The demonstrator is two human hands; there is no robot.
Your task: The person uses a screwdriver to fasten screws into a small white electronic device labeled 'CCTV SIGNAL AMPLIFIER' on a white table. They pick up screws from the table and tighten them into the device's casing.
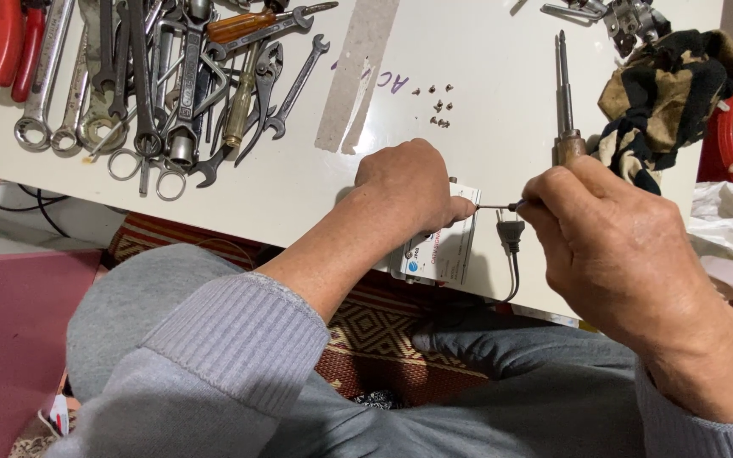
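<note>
view from above of a person seated at a white tabletop [316,182], both forearms in grey ribbed sleeves. landmark: the small white box-shaped device [436,250] lying at the near edge of the tabletop.

left hand [405,191]: rests on top of the device, fingers curled down over it, grip clenched on its casing, thumb extended toward the right.

right hand [617,246]: just right of the device, grip closed around a thin screwdriver [495,206], whose slim metal shaft runs level toward the left thumb; the tip itself is too small to make out.

black power plug [510,233]: lies just right of the device, below the shaft, with its cable trailing over the tabletop's near edge.

small screws [439,105]: a loose cluster beyond the device, well apart from both hands.

large screwdriver with a wooden handle [565,110]: beyond and to the right of the device, shaft pointing away.

pile of wrenches, pliers and scissors [159,80]: far left of and beyond the device.

patterned black and tan cloth [668,93]: far right of and beyond the device.

strip of grey tape [358,72]: stuck to the tabletop beyond the device.
</note>
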